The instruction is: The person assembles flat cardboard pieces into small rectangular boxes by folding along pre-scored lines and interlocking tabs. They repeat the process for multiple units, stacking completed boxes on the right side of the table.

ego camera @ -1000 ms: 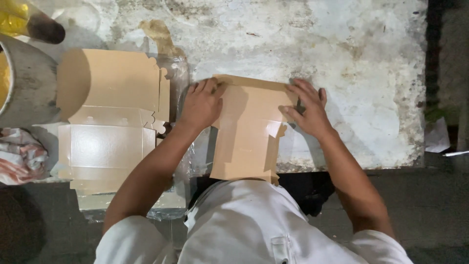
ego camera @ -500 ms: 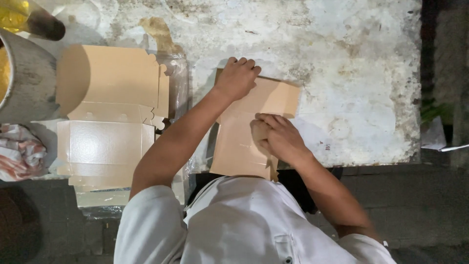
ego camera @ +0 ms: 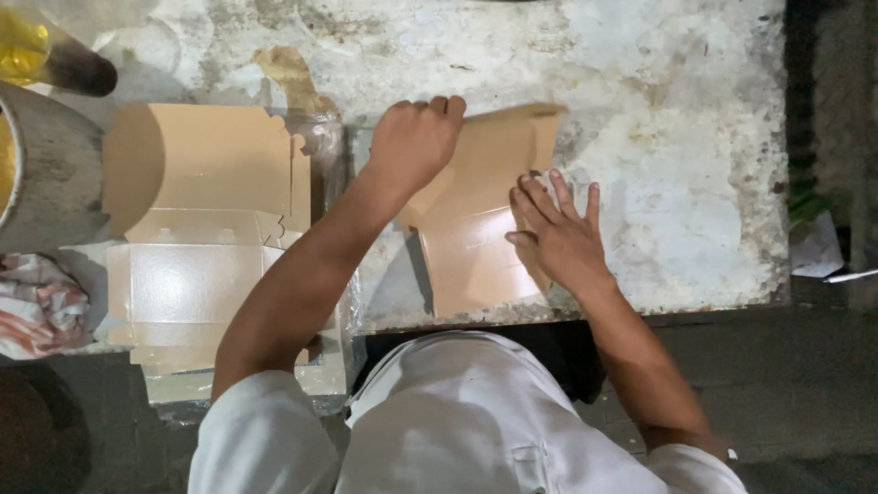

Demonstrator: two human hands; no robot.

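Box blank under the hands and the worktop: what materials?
Box blank: looks like brown paperboard, matte outside, glossier inside, so probably coated; it holds sharp creases. Worktop: likely stone or concrete, pale, mottled, stained, rough front edge.

Single head cam, straight down from above the person's shoulders, close range. Frame covers slab [ego camera: 640, 137] top to near edge, both hands [ego camera: 416, 137] [ego camera: 558, 238], shirt [ego camera: 439, 421] at bottom. No second view, so no overlap.

Tan cardboard box [ego camera: 476, 247], seemingly mottled grey table [ego camera: 677, 137]
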